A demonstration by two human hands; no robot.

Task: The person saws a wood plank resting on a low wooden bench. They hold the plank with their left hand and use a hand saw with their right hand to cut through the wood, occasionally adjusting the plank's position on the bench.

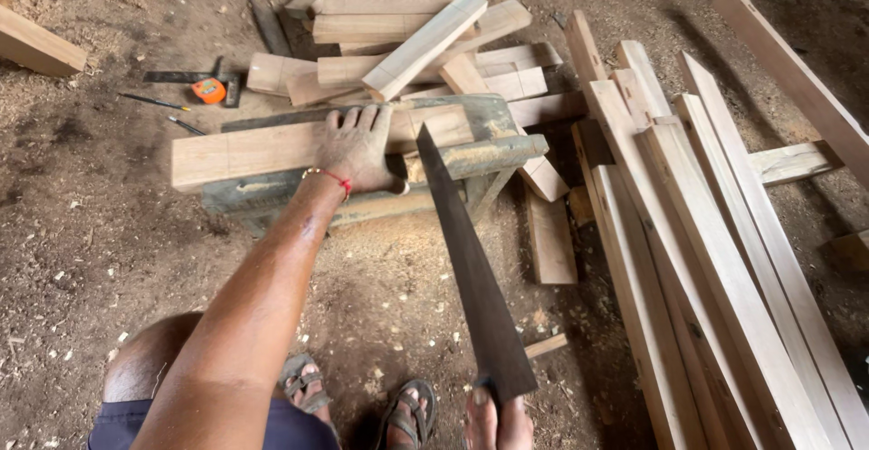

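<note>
My left hand (358, 149) lies flat, fingers (351, 119) spread, pressing the plank (244, 153) down on the low worktop (493, 153). My right hand (498, 421) is closed round the handle of the handsaw (471, 269) at the near edge; the grip itself is mostly cut off by the frame. The blade runs away from me and meets the plank just right of my left thumb. To saw well, I judge I should keep that thumb clear of the teeth and hold the plank firmly. My sandalled feet (362, 396) stand under the blade's near end. Offcuts (412, 33) are heaped beyond the worktop, long boards (715, 260) lie to the right, and a tape measure (209, 90) sits far left.
</note>
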